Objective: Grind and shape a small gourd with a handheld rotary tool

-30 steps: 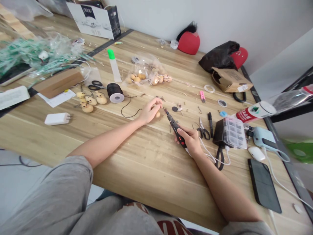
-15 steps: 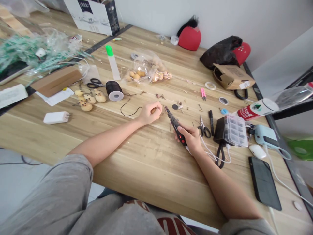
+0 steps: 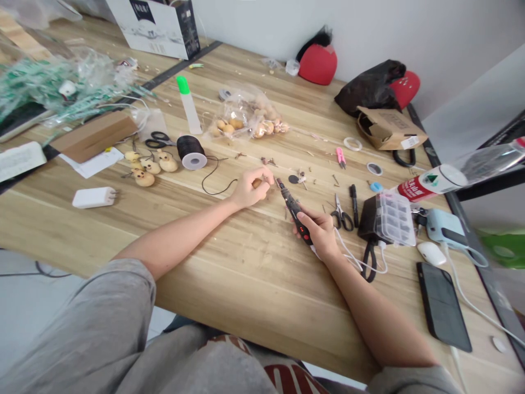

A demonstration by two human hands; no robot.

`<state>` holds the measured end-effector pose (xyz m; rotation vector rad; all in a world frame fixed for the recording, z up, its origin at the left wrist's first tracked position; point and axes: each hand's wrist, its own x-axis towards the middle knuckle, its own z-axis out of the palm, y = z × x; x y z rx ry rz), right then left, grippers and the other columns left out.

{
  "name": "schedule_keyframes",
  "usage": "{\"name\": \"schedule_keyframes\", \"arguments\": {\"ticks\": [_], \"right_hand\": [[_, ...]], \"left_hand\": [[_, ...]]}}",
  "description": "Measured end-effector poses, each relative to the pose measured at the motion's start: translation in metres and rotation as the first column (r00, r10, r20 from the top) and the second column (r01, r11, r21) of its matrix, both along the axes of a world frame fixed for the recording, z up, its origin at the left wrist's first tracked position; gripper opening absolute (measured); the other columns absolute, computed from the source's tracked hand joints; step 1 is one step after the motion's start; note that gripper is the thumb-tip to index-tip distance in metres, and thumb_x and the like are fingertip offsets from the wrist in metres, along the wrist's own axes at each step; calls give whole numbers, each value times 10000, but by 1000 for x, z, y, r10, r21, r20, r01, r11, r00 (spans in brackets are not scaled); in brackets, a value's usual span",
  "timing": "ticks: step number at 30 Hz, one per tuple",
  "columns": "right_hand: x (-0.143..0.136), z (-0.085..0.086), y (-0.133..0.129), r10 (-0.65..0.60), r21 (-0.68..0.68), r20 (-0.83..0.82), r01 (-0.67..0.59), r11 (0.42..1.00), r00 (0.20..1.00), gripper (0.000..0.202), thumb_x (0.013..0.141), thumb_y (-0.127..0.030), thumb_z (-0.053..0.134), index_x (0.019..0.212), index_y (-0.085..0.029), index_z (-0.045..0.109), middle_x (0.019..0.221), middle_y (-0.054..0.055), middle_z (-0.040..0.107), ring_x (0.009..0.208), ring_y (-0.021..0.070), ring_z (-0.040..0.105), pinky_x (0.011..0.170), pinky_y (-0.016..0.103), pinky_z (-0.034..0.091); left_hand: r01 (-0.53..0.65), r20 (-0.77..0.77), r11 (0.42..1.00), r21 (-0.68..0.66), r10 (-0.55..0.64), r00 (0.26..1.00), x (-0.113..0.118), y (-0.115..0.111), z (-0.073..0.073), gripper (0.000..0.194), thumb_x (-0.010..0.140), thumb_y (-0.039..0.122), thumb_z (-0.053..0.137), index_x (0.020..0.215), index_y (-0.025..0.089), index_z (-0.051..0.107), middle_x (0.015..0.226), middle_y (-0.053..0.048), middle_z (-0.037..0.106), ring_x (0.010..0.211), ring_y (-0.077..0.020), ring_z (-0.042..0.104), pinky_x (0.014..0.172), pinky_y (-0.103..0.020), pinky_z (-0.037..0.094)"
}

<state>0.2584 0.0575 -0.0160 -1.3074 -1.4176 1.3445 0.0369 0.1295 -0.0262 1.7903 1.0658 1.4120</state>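
Observation:
My left hand [image 3: 249, 189] is closed around a small brown gourd [image 3: 257, 183], mostly hidden by the fingers. My right hand [image 3: 318, 230] grips a black rotary tool [image 3: 296, 213] with red lights on its body. The tool's tip points up and left, a short gap from my left fingertips. A white cable [image 3: 348, 253] runs from the tool's rear end. Beyond the hands lie a dark disc [image 3: 293, 179] and several small bits. A spool of black cord [image 3: 192, 152] stands left of my left hand, its loose end trailing towards that hand.
Small gourds with drawn faces [image 3: 143, 176] lie at left, near a white charger [image 3: 94, 197]. A clear bag [image 3: 246, 112] of gourds lies further back. On the right are scissors [image 3: 342, 214], a black marker [image 3: 354, 205], a compartment box [image 3: 396, 218] and a phone [image 3: 443, 306].
The fingers of my left hand have shifted slightly, so more of the brown gourd shows. My right hand and the rotary tool stay nearly still.

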Motion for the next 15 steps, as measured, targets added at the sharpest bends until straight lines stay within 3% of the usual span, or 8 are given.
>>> {"name": "schedule_keyframes", "arguments": {"ticks": [4, 8, 12, 15], "right_hand": [[-1, 0, 0, -20, -1, -19, 20, 1000, 1000, 583, 799, -490, 686, 1218, -89, 744, 602, 9, 635, 445, 107, 497, 431, 250, 382], [-2, -1, 1, -24, 0, -46, 24, 1000, 999, 575, 795, -474, 699, 1212, -80, 742, 647, 19, 651, 466, 110, 529, 439, 251, 400], [1, -4, 0, -4, 17, -25, 4, 1000, 1000, 542, 839, -460, 676, 1243, -103, 728, 582, -3, 635, 447, 104, 507, 442, 242, 396], [2, -6, 0, 6, 33, -7, -6, 999, 1000, 522, 857, -457, 670, 1242, -109, 728, 561, -12, 631, 434, 94, 482, 435, 233, 380]], "left_hand": [[4, 16, 995, -101, -3, 1000, 5, -9, 10, 142, 740, 195, 529, 601, 196, 554, 618, -44, 615, 646, -149, 586, 629, -307, 471], [82, -22, 989, -120, -86, 996, 11, -28, 40, 178, 755, 234, 566, 585, 201, 524, 541, -10, 539, 544, -118, 506, 549, -297, 407], [175, 4, 982, -74, -175, 985, 17, -50, 74, 164, 754, 216, 554, 597, 197, 511, 606, -13, 569, 587, -118, 538, 560, -299, 427], [238, 32, 971, -23, -237, 971, 20, -60, 87, 168, 738, 171, 536, 575, 190, 497, 588, -1, 560, 554, -94, 506, 532, -277, 406]]}}
